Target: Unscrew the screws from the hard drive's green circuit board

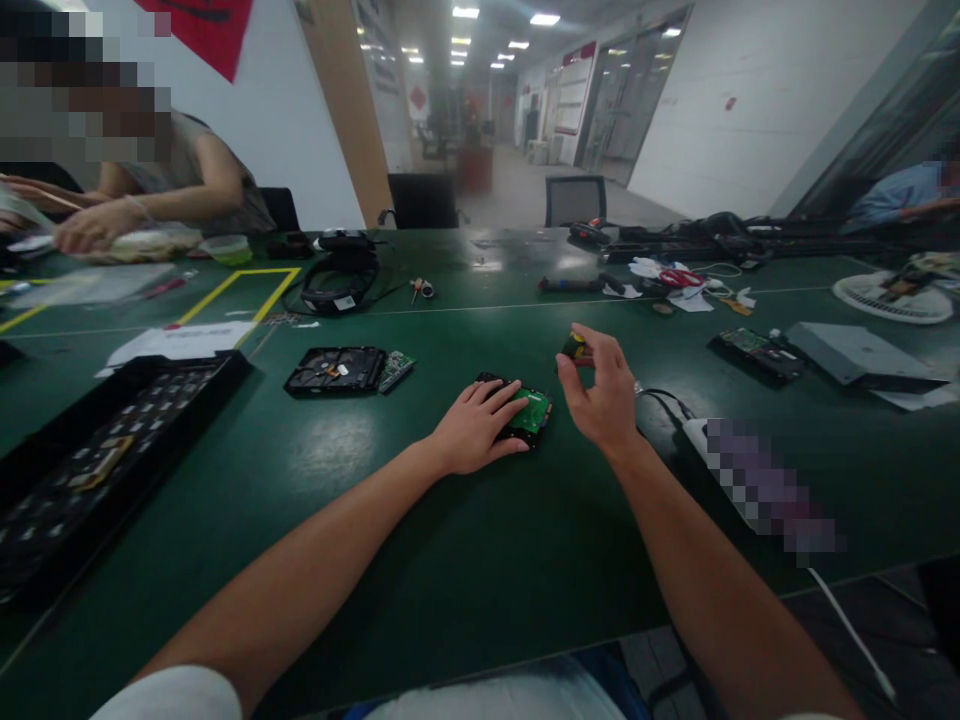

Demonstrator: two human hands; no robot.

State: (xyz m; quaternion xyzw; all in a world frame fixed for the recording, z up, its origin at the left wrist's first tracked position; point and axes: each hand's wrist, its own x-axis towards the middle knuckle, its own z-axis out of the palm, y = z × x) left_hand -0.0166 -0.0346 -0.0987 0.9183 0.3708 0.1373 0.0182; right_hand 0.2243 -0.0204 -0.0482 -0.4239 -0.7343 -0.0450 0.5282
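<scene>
My left hand (484, 425) lies across a hard drive (535, 412) on the green table, fingers spread over it and the thumb along its near side. The drive's green circuit board faces up, and the hand hides much of the rest. Just right of the drive, raised over the table, my right hand (600, 390) pinches a screwdriver (574, 346) by its short black and yellow handle. The shaft can hardly be made out. To the left lies another hard drive (335, 370), with a loose green circuit board (396, 370) at its right end.
A long black tray (217, 385) occupies the left side. On the right are a power strip (739, 485), another circuit-board unit (756, 356) and a grey metal case (862, 355). Black headgear (341, 275) and keys (422, 289) lie farther back. Another person (202, 165) sits at far left.
</scene>
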